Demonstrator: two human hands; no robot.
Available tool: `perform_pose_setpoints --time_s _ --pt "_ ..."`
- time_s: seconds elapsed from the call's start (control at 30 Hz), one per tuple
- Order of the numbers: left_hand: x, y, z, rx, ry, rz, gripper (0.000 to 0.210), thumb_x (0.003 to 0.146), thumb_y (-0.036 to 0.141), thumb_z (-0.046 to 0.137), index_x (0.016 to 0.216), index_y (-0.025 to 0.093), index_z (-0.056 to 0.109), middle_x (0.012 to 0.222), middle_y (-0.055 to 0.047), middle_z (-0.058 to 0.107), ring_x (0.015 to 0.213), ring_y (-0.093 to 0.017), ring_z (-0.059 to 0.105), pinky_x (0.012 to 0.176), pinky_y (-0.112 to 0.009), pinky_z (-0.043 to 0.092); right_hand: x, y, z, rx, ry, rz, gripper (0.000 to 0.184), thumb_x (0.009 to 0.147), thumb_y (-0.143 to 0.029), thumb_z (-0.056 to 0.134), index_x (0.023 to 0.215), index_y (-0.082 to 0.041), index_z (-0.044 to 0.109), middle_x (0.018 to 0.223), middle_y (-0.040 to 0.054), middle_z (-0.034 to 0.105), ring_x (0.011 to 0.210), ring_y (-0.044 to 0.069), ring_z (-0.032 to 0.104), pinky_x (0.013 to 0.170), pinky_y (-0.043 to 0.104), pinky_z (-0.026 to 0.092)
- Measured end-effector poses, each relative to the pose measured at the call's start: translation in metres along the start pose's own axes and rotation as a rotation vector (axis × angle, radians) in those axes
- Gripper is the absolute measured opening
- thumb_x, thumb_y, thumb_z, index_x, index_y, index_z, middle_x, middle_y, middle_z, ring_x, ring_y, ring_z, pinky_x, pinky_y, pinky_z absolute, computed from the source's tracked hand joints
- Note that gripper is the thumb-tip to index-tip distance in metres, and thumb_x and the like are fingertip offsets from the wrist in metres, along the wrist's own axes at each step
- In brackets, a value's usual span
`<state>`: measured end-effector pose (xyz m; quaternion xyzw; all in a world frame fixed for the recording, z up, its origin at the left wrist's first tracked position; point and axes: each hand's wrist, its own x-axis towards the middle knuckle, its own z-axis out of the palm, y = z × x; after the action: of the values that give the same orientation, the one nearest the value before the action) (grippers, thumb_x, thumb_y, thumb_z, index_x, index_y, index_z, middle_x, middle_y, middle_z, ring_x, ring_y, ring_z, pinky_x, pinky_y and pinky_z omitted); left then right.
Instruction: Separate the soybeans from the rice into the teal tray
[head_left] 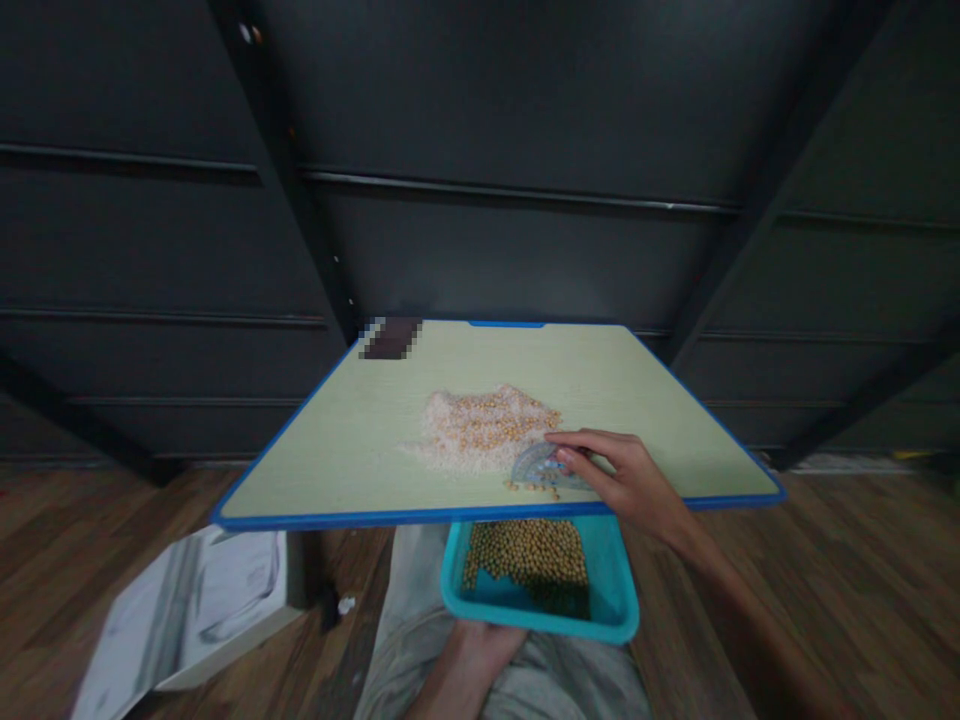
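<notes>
My right hand (626, 480) pinches a clear half-round plastic protractor (536, 463) at the near right side of a mixed pile on the board. White rice (457, 460) makes up much of that pile, with yellow soybeans (495, 430) strewn through it. A few loose soybeans (536, 487) lie beside the protractor, close to the board's near edge. Below that edge, over my lap, a turquoise plastic tray (540, 625) contains many soybeans (536, 555). My left hand (491, 640) holds the tray's near side from underneath, its fingers hidden by the tray.
The pale green tabletop (360, 470) has a raised blue rim. A dark pixelated patch (394, 338) covers its far left corner. Behind stands a dark panelled wall (510, 260) with metal bars. A white box (225, 590) sits on the wooden floor (847, 560) at left.
</notes>
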<state>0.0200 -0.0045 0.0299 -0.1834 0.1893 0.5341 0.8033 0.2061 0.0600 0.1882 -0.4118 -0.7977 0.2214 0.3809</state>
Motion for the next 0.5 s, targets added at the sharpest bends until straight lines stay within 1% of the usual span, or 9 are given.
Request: perform_pose_setpoints --time_s 0.03,0.1,0.13,0.17,0.23,0.3,0.37,0.43,0.5 --pt "0.0 0.001 0.0 -0.013 -0.01 0.0 0.049 0.07 0.005 0.075 0.113 0.029 0.074 0.101 0.0 0.084 0.094 -0.027 0.079 0.11 -0.048 0.051 0.001 0.0 0.001 0.002 -0.001 -0.002 0.025 0.098 -0.027 0.061 0.118 -0.028 0.076 0.114 0.001 0.08 0.099 0.02 0.075 0.089 0.036 0.058" --pt "0.001 0.003 -0.002 -0.013 -0.035 0.01 0.068 0.052 -0.003 0.082 0.11 0.033 0.075 0.108 0.003 0.083 0.096 -0.027 0.078 0.111 -0.045 0.05 0.002 0.0 0.002 0.008 -0.003 -0.01 0.025 0.098 -0.026 0.061 0.118 -0.028 0.076 0.115 0.0008 0.08 0.1 0.019 0.075 0.09 0.035 0.058" --pt "0.003 0.005 -0.005 -0.006 -0.051 0.009 0.074 0.047 -0.005 0.084 0.109 0.035 0.076 0.11 0.005 0.082 0.097 -0.027 0.078 0.111 -0.044 0.05 0.003 0.0 0.003 0.013 -0.005 -0.013 0.025 0.098 -0.026 0.061 0.118 -0.028 0.076 0.115 0.0007 0.08 0.101 0.019 0.075 0.09 0.035 0.058" --pt "0.005 0.006 -0.009 0.006 -0.068 0.011 0.076 0.045 -0.006 0.084 0.108 0.035 0.076 0.111 0.006 0.082 0.099 -0.027 0.078 0.111 -0.043 0.05 0.004 0.0 0.004 0.017 -0.01 -0.014 0.025 0.098 -0.026 0.061 0.119 -0.028 0.076 0.116 0.0005 0.08 0.102 0.019 0.075 0.091 0.035 0.058" --pt "0.01 0.009 -0.018 0.042 -0.12 0.009 0.068 0.051 0.0 0.085 0.109 0.034 0.076 0.116 0.006 0.08 0.105 -0.026 0.076 0.111 -0.042 0.05 0.004 -0.001 0.005 0.025 -0.016 -0.011 0.025 0.098 -0.026 0.061 0.119 -0.028 0.076 0.116 0.0003 0.08 0.103 0.019 0.075 0.092 0.035 0.057" --pt "0.012 0.011 -0.022 0.09 -0.193 -0.007 0.052 0.065 0.011 0.081 0.111 0.033 0.075 0.125 0.005 0.077 0.115 -0.026 0.072 0.111 -0.041 0.05 0.005 -0.002 0.007 0.031 -0.02 -0.01 0.025 0.098 -0.026 0.061 0.119 -0.028 0.076 0.116 0.0002 0.08 0.103 0.019 0.075 0.093 0.035 0.057" --pt "0.012 0.01 -0.021 0.143 -0.252 -0.013 0.035 0.079 0.024 0.074 0.113 0.032 0.075 0.132 0.003 0.074 0.123 -0.027 0.068 0.112 -0.042 0.05 0.006 -0.002 0.008 0.032 -0.027 -0.012 0.025 0.098 -0.026 0.062 0.118 -0.028 0.077 0.116 0.0 0.08 0.103 0.019 0.075 0.093 0.035 0.058" --pt "0.01 0.009 -0.017 0.199 -0.271 -0.006 0.029 0.085 0.034 0.067 0.113 0.03 0.075 0.13 0.0 0.075 0.128 -0.028 0.064 0.114 -0.045 0.048 0.007 -0.003 0.009 0.032 -0.034 -0.014 0.026 0.098 -0.025 0.062 0.119 -0.029 0.077 0.116 -0.0003 0.08 0.103 0.019 0.075 0.093 0.034 0.058" --pt "0.008 0.009 -0.012 0.289 -0.253 0.032 0.031 0.087 0.041 0.063 0.114 0.028 0.074 0.125 -0.003 0.077 0.131 -0.029 0.062 0.115 -0.048 0.045 0.007 -0.005 0.01 0.034 -0.042 -0.012 0.026 0.098 -0.025 0.062 0.119 -0.029 0.076 0.117 -0.0006 0.079 0.104 0.019 0.075 0.093 0.034 0.058"
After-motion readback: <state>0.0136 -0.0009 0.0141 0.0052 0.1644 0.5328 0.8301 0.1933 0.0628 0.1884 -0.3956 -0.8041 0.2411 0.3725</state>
